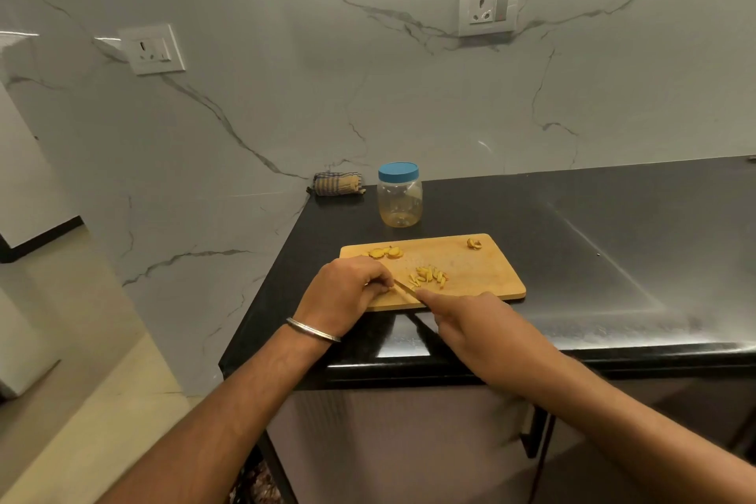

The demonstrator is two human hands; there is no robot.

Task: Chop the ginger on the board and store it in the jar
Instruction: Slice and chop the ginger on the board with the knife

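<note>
Both forearms reach in over the black counter (572, 225) edge: the right hand (470, 323) curls round a knife (405, 291), index finger laid along its spine, while the left hand (347, 291) bunches its fingertips over a ginger piece at the wooden cutting board's (482, 278) near-left corner. Cut ginger strips (429, 275) lie mid-board, uncut slices (386, 252) at the far-left edge, and the blue-lidded jar (400, 194) stands just behind — still capped. Chopping well probably means tucking those fingertips back and keeping strokes short.
</note>
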